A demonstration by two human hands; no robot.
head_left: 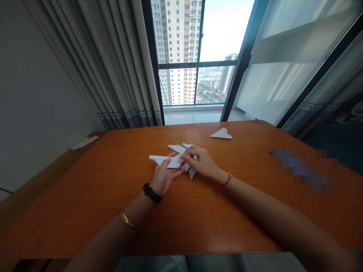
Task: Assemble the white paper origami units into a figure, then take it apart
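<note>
A folded white paper piece [174, 162] lies across the fingers of my left hand [164, 176], with the thumb pressed on top of it. My right hand [200, 161] pinches the right end of the same piece between thumb and fingers. Under and behind my hands, several other folded white papers [176, 148] rest on the wooden table [113, 211], partly hidden by the fingers. Farther back to the right, a single folded white paper [221, 133] lies flat on the table.
A blurred, pixelated object [300, 168] is at the table's right side. Some white paper [84, 142] lies on the ledge at the far left. Grey curtains [113, 56] and a window stand beyond the table's back edge.
</note>
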